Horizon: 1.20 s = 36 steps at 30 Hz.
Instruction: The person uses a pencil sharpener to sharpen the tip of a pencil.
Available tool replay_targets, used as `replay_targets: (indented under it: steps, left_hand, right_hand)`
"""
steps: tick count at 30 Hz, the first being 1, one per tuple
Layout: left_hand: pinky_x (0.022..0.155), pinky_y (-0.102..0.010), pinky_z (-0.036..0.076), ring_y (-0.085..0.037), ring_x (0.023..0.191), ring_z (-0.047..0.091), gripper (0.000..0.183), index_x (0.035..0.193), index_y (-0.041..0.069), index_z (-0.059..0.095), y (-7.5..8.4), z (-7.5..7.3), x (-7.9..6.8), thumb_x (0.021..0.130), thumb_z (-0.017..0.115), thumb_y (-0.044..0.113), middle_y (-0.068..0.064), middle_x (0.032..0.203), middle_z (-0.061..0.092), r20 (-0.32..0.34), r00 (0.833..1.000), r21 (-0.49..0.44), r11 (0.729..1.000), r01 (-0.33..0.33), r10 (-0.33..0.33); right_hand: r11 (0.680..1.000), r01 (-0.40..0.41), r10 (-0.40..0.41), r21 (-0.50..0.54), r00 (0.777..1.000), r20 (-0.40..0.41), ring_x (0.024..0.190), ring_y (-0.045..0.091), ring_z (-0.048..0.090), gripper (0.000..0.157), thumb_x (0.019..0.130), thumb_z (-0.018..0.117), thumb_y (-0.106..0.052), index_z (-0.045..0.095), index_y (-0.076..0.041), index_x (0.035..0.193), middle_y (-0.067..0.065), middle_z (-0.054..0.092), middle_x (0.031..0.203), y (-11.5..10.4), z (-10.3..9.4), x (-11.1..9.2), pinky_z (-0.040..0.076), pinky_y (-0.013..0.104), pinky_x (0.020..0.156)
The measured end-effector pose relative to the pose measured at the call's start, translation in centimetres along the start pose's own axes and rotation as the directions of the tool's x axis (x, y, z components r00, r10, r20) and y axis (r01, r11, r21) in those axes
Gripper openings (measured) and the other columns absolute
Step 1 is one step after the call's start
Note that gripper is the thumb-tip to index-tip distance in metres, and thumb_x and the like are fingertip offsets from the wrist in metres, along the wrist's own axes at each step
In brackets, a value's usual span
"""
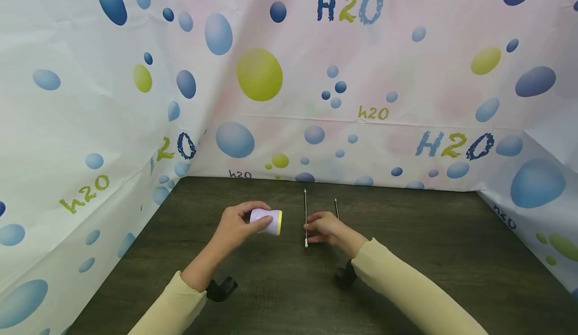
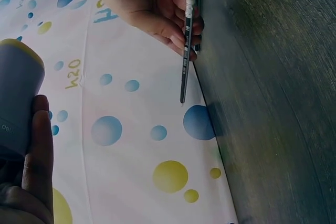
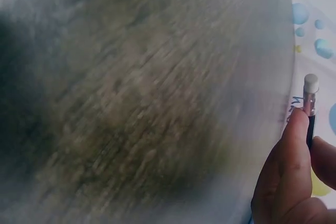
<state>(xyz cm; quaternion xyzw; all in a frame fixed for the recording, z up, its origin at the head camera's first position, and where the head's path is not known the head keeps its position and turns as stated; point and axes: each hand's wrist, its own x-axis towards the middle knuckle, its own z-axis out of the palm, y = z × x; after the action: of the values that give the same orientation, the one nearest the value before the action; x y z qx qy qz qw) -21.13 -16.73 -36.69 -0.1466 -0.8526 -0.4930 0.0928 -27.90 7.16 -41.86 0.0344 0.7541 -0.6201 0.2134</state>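
Note:
My left hand [image 1: 236,227] grips a lavender cylinder [image 1: 264,220] with a yellow rim, held on its side with the rim facing right. In the left wrist view the cylinder's lower part carries the mark "deli". Across from it, my right hand [image 1: 331,229] pinches a dark pencil [image 1: 305,214] between thumb and fingers. The pencil's white eraser [image 3: 311,83] end points toward me and its tip points away, to the back wall. Another pencil [image 1: 336,207] lies behind the right hand, partly hidden by it.
The dark wood table [image 1: 280,295] reaches back to a white sheet [image 1: 388,64] printed with dots and "H2O" lettering, which also covers the sides. Black wrist mounts [image 1: 221,290] hang below both cream sleeves [image 1: 406,285].

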Motion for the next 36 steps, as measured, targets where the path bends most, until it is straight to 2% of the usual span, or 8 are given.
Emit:
replay_targets:
  steps: [11,20,26,36]
  left_hand:
    - [0.07,-0.024,0.053,-0.02,0.085,0.065,0.022,0.109,0.003,0.075,0.1,0.3,0.0,0.091,0.077,0.014,-0.022,0.112,0.073,0.012,1.0,0.016,1.0,0.013,-0.013]
    - [0.07,-0.025,0.053,-0.018,0.083,0.064,0.022,0.109,0.004,0.075,-0.2,0.4,0.1,0.091,0.077,0.015,-0.021,0.112,0.074,0.021,1.0,0.022,1.0,0.019,-0.019]
    - [0.07,-0.025,0.053,-0.019,0.085,0.064,0.022,0.109,0.004,0.075,-0.2,0.4,0.1,0.091,0.077,0.015,-0.021,0.113,0.073,0.012,0.999,0.024,0.999,0.03,-0.03]
    - [0.071,-0.026,0.053,-0.019,0.087,0.064,0.027,0.115,0.003,0.073,-0.6,-0.1,0.4,0.094,0.074,0.019,-0.021,0.114,0.071,0.007,0.997,-0.025,0.997,0.075,-0.075]
  right_hand:
    - [1.0,-0.024,0.025,0.014,0.999,-0.044,0.073,0.012,0.059,0.039,0.1,0.057,0.004,0.05,0.011,0.137,0.004,0.059,0.09,0.2,0.0,1.0,0.063,0.027,0.069]
    - [0.999,-0.032,0.032,0.003,0.995,-0.1,0.073,0.013,0.058,0.035,0.098,0.06,0.005,0.053,0.012,0.132,0.003,0.058,0.085,0.2,0.1,1.4,0.063,0.03,0.072]
    - [0.998,-0.022,0.015,-0.059,0.993,-0.115,0.071,0.013,0.056,0.035,0.097,0.062,0.005,0.053,0.013,0.13,0.004,0.056,0.083,0.3,0.2,1.6,0.063,0.029,0.067]
    - [0.977,0.024,-0.059,-0.214,0.986,-0.158,0.055,0.011,0.055,0.019,0.095,0.066,0.002,0.055,0.004,0.11,0.003,0.056,0.074,0.5,0.6,1.5,0.058,0.025,0.054]
